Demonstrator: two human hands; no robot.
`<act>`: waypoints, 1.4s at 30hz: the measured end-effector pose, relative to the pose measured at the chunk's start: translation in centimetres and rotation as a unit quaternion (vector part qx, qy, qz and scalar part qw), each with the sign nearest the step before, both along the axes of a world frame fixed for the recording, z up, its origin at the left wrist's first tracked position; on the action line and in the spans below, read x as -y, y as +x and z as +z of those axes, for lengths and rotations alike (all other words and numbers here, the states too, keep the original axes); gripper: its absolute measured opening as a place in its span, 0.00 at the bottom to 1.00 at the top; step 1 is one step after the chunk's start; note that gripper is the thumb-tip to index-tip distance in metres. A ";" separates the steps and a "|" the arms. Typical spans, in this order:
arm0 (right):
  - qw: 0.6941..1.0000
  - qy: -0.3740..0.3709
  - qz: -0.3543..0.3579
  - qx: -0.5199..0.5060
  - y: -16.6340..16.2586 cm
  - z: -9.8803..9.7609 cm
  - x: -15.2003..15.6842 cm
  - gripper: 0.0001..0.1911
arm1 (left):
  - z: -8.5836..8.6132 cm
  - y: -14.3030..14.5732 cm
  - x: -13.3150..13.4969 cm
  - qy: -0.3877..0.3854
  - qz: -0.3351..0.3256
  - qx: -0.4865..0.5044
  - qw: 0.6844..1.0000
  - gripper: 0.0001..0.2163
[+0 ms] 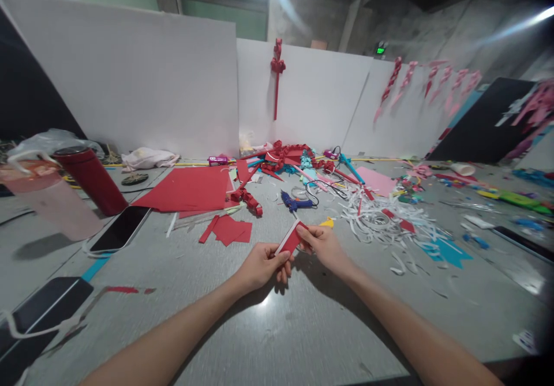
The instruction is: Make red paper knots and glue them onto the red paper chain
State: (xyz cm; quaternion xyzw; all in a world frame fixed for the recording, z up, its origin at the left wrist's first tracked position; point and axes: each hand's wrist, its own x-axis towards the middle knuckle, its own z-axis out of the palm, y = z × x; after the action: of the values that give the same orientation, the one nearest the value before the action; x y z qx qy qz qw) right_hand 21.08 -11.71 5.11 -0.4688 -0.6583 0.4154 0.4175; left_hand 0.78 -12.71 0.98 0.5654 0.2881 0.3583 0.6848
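Observation:
Between my two hands is a small red paper piece (289,239) with a white strip along its upper left edge. My left hand (264,265) pinches its lower end, thumb on top and fingers underneath. At the upper right end, my right hand (322,244) grips it between thumb and fingers. Just beyond the paper lies a blue glue gun (298,201) on its side, nozzle toward me. A yellow bit (328,223) sits behind my right hand. Left of my hands are several small red paper pieces (231,229).
Large red sheets (190,188) lie at the left, near a phone (120,229), a red flask (93,179) and a pink cup (54,201). White paper shreds (372,216) spread at the right. Curled red paper (285,154) is heaped before the white panels (303,92).

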 end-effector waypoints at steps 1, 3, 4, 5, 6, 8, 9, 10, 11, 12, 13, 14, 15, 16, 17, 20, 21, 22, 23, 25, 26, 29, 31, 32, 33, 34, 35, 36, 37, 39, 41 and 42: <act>1.000 0.000 0.003 -0.002 0.0 -0.1 -0.1 0.32 | -0.1 0.0 -0.1 0.001 0.000 0.001 1.000 0.23; 1.000 0.003 0.011 -0.007 0.0 -0.3 -0.1 0.32 | -0.1 -0.1 -0.2 0.005 0.002 0.005 1.000 0.23; 1.000 0.006 0.013 -0.009 0.0 -0.3 -0.2 0.32 | 0.0 -0.2 -0.2 0.007 0.003 0.008 1.000 0.23; 1.000 0.010 0.014 -0.010 0.0 -0.3 -0.2 0.32 | 0.0 -0.2 -0.3 0.007 0.005 0.014 1.000 0.23; 1.000 0.015 0.015 -0.010 0.0 -0.3 -0.2 0.32 | 0.1 -0.3 -0.3 0.004 0.009 0.021 1.000 0.24; 1.000 0.026 0.015 -0.006 0.0 -0.3 -0.1 0.32 | 0.3 -0.3 -0.3 -0.009 0.022 0.034 0.999 0.24; 0.999 0.030 0.015 -0.002 0.1 -0.3 -0.1 0.31 | 0.3 -0.3 -0.3 -0.016 0.030 0.037 0.999 0.24; 0.999 0.034 0.017 0.002 0.1 -0.3 -0.1 0.31 | 0.3 -0.4 -0.4 -0.020 0.038 0.038 0.998 0.24; 0.999 0.038 0.019 0.005 0.1 -0.3 -0.2 0.31 | 0.3 -0.4 -0.4 -0.021 0.044 0.036 0.998 0.24; 0.999 0.039 0.021 0.006 0.1 -0.4 -0.2 0.30 | 0.3 -0.4 -0.4 -0.019 0.047 0.031 0.998 0.24; 0.999 0.037 0.024 0.002 0.2 -0.4 -0.3 0.28 | 0.3 -0.4 -0.5 -0.017 0.049 0.026 0.998 0.24; 0.999 0.031 0.030 -0.008 0.3 -0.4 -0.3 0.25 | 0.2 -0.5 -0.5 -0.015 0.050 0.021 0.998 0.23; 0.999 0.021 0.040 -0.021 0.4 -0.3 -0.4 0.21 | 0.2 -0.6 -0.6 -0.015 0.050 0.015 0.999 0.23; 0.998 0.011 0.051 -0.032 0.5 -0.3 -0.4 0.17 | 0.2 -0.7 -0.7 -0.016 0.050 0.009 0.999 0.22; 0.997 0.006 0.064 -0.039 0.7 -0.1 -0.3 0.18 | 0.2 -0.8 -0.7 -0.017 0.048 0.003 0.999 0.22; 0.995 0.033 0.095 -0.006 1.1 0.3 -0.1 0.34 | 0.5 -1.1 -0.8 -0.013 0.042 -0.018 0.999 0.20; 0.994 0.049 0.101 0.015 1.2 0.5 0.0 0.35 | 0.6 -1.1 -0.7 -0.008 0.039 -0.025 0.999 0.19; 0.992 0.065 0.105 0.038 1.3 0.6 0.1 0.34 | 0.8 -1.2 -0.7 -0.003 0.036 -0.031 0.999 0.18; 0.989 0.081 0.109 0.062 1.4 0.7 0.2 0.32 | 0.9 -1.2 -0.6 -0.001 0.031 -0.036 0.999 0.18; 0.982 0.108 0.115 0.106 1.6 0.7 0.2 0.27 | 1.1 -1.2 -0.6 0.000 0.016 -0.042 0.999 0.16; 0.978 0.120 0.119 0.124 1.6 0.7 0.1 0.26 | 1.2 -1.2 -0.5 -0.001 0.010 -0.043 0.999 0.16; 0.969 0.132 0.134 0.160 1.6 0.6 0.1 0.24 | 1.0 -1.3 -0.6 0.006 -0.003 -0.051 0.999 0.15; 0.968 0.128 0.138 0.168 1.6 0.5 0.0 0.22 | 0.8 -1.3 -0.6 0.017 -0.004 -0.060 0.998 0.14; 0.968 0.126 0.137 0.168 1.6 0.5 0.0 0.21 | 0.7 -1.4 -0.7 0.023 -0.004 -0.064 0.998 0.14; 0.969 0.125 0.135 0.166 1.6 0.5 0.0 0.21 | 0.6 -1.4 -0.7 0.029 -0.004 -0.067 0.997 0.14; 0.970 0.124 0.134 0.163 1.6 0.5 0.0 0.21 | 0.5 -1.4 -0.7 0.034 -0.004 -0.070 0.997 0.14; 0.971 0.121 0.133 0.160 1.6 0.5 0.0 0.21 | 0.5 -1.4 -0.7 0.040 -0.005 -0.073 0.997 0.14; 0.972 0.117 0.132 0.157 1.6 0.5 0.0 0.21 | 0.5 -1.4 -0.6 0.048 -0.004 -0.076 0.996 0.14; 0.973 0.112 0.130 0.153 1.6 0.5 0.0 0.20 | 0.5 -1.3 -0.6 0.057 -0.001 -0.079 0.995 0.14; 0.977 0.098 0.124 0.145 1.4 0.6 0.1 0.19 | 0.8 -1.2 -0.4 0.074 0.012 -0.084 0.994 0.13; 0.980 0.084 0.117 0.138 1.3 0.6 0.2 0.17 | 1.0 -1.1 -0.1 0.088 0.034 -0.095 0.991 0.12; 0.981 0.078 0.113 0.134 1.2 0.6 0.3 0.16 | 1.2 -1.1 0.1 0.100 0.046 -0.105 0.988 0.13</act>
State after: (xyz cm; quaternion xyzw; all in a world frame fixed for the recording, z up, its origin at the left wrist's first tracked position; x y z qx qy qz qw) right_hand 22.30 -11.96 5.66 -0.4086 -0.7876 0.3409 0.3107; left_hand -0.28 -12.78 2.15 0.6514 0.3472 0.3549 0.5737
